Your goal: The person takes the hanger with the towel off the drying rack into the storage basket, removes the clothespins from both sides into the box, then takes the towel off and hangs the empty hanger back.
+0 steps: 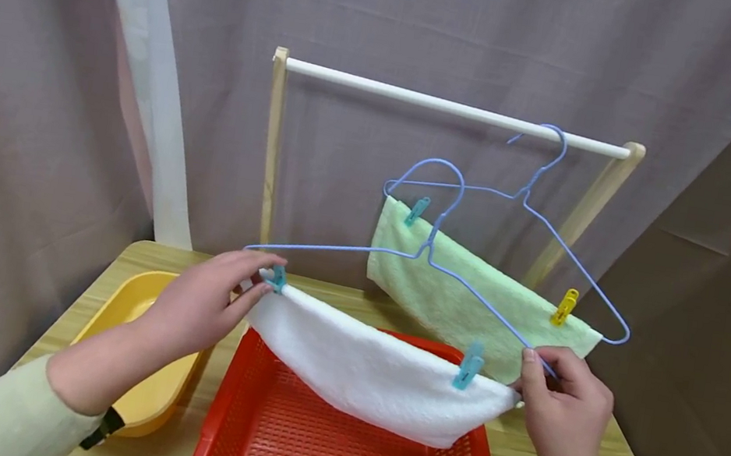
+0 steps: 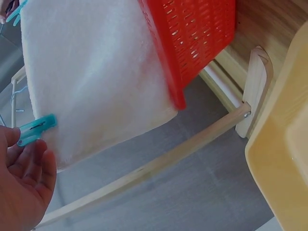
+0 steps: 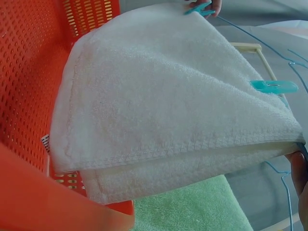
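A white towel [image 1: 380,364] hangs folded over a blue wire hanger [image 1: 337,248]. Two teal clothespins fasten it along its upper edge. At the towel's left end, my left hand [image 1: 213,296] pinches the left clothespin [image 2: 37,129] between thumb and fingers. The right clothespin [image 1: 469,369] stands clipped near the other corner, free of both hands. My right hand [image 1: 569,408] grips the hanger's right end, thumb on top, beside the towel's corner. The hanger's hook [image 1: 442,164] points up, apart from the rod behind it.
Below the towel is a red basket [image 1: 215,426], with a yellow tub [image 1: 89,321] to its left. Behind stands a rack with a white rod [image 1: 393,90]. From it hangs another blue hanger [image 1: 564,246] with a green towel [image 1: 465,274], held by teal and yellow [image 1: 564,307] clothespins.
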{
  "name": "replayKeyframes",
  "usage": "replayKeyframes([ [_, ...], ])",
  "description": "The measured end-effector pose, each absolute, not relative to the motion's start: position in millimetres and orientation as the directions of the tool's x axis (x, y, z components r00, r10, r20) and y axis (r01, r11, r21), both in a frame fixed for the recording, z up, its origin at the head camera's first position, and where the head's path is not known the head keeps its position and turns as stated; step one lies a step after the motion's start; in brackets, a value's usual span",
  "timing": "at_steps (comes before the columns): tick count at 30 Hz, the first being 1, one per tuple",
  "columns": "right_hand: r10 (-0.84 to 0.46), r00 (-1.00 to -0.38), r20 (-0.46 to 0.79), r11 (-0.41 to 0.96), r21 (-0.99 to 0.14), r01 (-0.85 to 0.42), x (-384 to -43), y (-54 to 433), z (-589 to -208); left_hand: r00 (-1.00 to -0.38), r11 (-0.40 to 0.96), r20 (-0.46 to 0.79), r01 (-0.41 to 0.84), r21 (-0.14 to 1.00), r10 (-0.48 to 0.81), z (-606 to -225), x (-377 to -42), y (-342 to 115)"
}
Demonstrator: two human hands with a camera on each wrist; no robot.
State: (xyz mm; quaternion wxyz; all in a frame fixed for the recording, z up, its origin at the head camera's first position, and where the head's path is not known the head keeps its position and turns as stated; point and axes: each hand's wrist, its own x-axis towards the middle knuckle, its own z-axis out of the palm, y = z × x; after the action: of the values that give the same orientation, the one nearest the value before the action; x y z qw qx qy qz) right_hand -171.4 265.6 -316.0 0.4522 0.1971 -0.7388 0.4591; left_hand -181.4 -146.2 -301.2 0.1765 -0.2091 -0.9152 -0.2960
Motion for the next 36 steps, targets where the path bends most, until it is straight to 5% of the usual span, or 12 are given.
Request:
replayKeyframes([
  [13,0.101,-0.559,0.823,0.566,-0.509,-0.649,-164.4,269.2,-309.3,-0.82,0.732,0.481,0.528,0.431,0.309,-296.7,-176.6,-144.4],
  [21,0.104,-0.509,0.854,0.481,-0.491,-0.726,-165.2,270.5,-311.9,-0.8,0.723,0.513,0.549,0.419,0.31,-297.8,-173.4,-142.7],
  [36,0.09,-0.507,0.857,0.487,-0.482,-0.728,-165.7,272.2,-316.4,-0.826,0.639,0.505,0.532,0.555,0.249,-308.6,-169.8,-146.0],
])
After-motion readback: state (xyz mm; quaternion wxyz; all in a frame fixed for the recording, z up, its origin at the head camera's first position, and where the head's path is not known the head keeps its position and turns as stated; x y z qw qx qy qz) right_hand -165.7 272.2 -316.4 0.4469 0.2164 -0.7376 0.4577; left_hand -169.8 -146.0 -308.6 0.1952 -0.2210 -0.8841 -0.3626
